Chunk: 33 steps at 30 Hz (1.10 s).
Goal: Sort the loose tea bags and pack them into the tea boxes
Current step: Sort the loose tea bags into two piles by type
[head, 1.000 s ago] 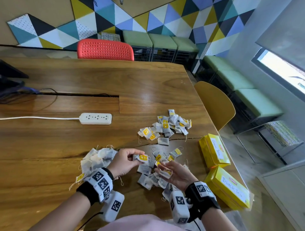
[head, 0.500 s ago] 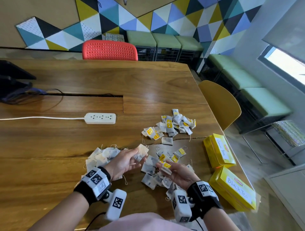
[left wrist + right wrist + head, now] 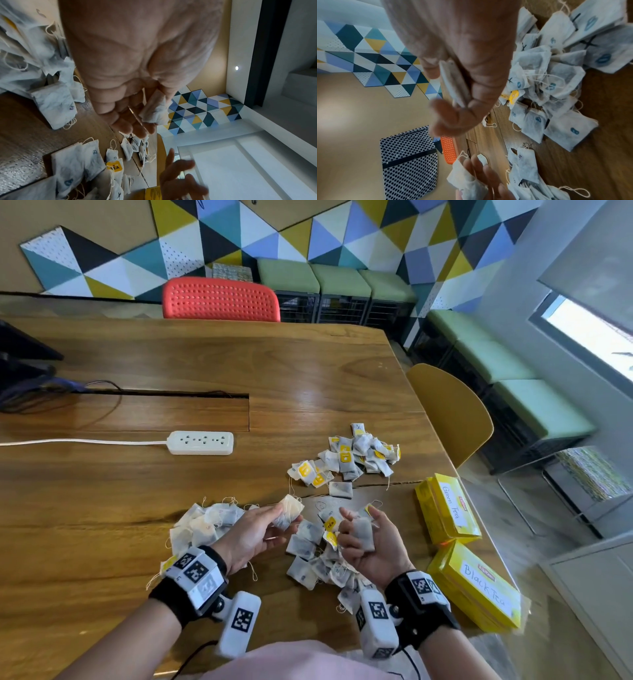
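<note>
My left hand [image 3: 260, 529] is raised palm up and pinches one pale tea bag [image 3: 289, 511] [image 3: 154, 109] between thumb and fingers. My right hand [image 3: 363, 539] curls around a greyer tea bag [image 3: 363, 534] [image 3: 455, 86], held upright in the palm. Between and under the hands lies an unsorted heap of tea bags [image 3: 318, 559]. A sorted pile [image 3: 202, 522] lies left of my left hand, another pile [image 3: 349, 457] further back. Two closed yellow boxes stand at the right: one labelled Green Tea [image 3: 448, 508], one labelled Black Tea [image 3: 479, 587].
A white power strip [image 3: 202, 442] with its cord lies mid-table, behind the piles. The table edge [image 3: 493, 542] runs just right of the boxes, with a yellow chair [image 3: 448, 412] beyond. A red chair [image 3: 221, 301] stands at the far side.
My left hand lifted its tea bag and turned it up. My right hand rose from the heap with a tea bag, now held upright in the curled fingers.
</note>
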Each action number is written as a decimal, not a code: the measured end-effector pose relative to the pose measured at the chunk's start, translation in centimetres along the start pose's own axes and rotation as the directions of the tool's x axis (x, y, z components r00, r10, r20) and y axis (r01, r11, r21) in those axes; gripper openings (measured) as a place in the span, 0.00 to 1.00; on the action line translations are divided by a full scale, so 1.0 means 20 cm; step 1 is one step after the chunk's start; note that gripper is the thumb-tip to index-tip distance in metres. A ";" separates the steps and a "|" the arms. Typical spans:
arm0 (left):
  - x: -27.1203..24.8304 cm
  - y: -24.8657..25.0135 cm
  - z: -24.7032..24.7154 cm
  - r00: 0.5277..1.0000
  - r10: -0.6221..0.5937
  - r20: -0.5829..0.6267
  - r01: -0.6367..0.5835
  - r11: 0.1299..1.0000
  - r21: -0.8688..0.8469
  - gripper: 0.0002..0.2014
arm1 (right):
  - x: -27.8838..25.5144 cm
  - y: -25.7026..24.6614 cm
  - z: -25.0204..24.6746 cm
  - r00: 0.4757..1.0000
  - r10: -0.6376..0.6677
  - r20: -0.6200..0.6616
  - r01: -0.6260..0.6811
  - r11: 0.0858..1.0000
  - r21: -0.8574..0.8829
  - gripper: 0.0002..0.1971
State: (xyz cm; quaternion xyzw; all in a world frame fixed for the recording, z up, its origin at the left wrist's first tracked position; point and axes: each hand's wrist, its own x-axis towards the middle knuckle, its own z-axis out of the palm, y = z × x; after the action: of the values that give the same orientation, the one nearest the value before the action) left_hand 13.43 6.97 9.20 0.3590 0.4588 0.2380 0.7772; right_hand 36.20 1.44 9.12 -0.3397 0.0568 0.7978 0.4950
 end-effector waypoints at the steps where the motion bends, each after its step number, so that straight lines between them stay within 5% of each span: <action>1: 0.00 0.00 0.00 1.000 -0.001 -0.004 0.001 1.000 0.005 0.18 | 0.00 0.00 0.00 1.000 0.013 0.007 -0.013 1.000 -0.001 0.24; 5: -0.01 0.00 0.02 1.000 0.002 -0.023 -0.002 1.000 0.001 0.17 | -0.03 0.00 -0.03 0.992 0.072 0.107 -0.074 0.997 0.020 0.40; 11: -0.01 0.00 0.03 0.998 -0.003 -0.055 -0.001 0.998 -0.065 0.14 | -0.03 0.02 -0.02 0.981 0.086 0.174 -0.085 0.996 -0.012 0.42; 14: -0.01 -0.01 0.03 0.999 -0.016 -0.048 0.014 0.998 -0.060 0.16 | -0.01 0.02 -0.03 0.995 0.075 0.070 -0.068 0.993 -0.101 0.39; 17: 0.01 -0.02 0.04 0.998 -0.045 -0.043 0.043 0.998 -0.036 0.18 | 0.02 0.01 -0.04 0.979 -0.005 -0.201 -0.067 0.934 -0.351 0.27; 19: 0.02 -0.03 0.05 0.996 -0.075 -0.054 0.073 0.997 -0.037 0.17 | 0.04 0.02 -0.04 0.943 -0.091 -0.319 -0.101 0.837 -0.538 0.19; 22: 0.05 -0.06 0.06 0.988 -0.145 -0.055 0.143 0.989 -0.032 0.16 | 0.08 0.06 0.00 0.928 -0.190 -0.322 -0.114 0.677 -0.727 0.15; 25: 0.06 -0.09 0.08 0.971 -0.235 -0.035 0.233 0.971 -0.060 0.23 | 0.13 0.09 0.13 0.961 -0.209 -0.180 -0.060 0.480 -0.875 0.15; 28: 0.10 -0.11 0.08 0.970 -0.239 -0.040 0.229 0.960 -0.163 0.31 | 0.19 0.13 0.28 0.996 -0.094 0.004 0.026 0.231 -0.973 0.19; 31: 0.13 -0.10 0.05 0.968 -0.218 -0.129 0.173 0.941 -0.292 0.26 | 0.25 0.13 0.33 0.996 -0.033 0.081 0.081 -0.016 -0.997 0.29; 33: 0.14 -0.07 0.02 0.949 -0.233 -0.212 0.164 0.939 -0.303 0.19 | 0.28 0.08 0.33 0.983 -0.121 0.137 0.132 -0.045 -0.990 0.27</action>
State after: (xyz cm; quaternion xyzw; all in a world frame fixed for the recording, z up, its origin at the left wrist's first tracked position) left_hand 15.10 7.92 6.66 0.1643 0.5465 0.2629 0.7779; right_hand 30.14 7.75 10.47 -0.5916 -0.5659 0.5481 0.1717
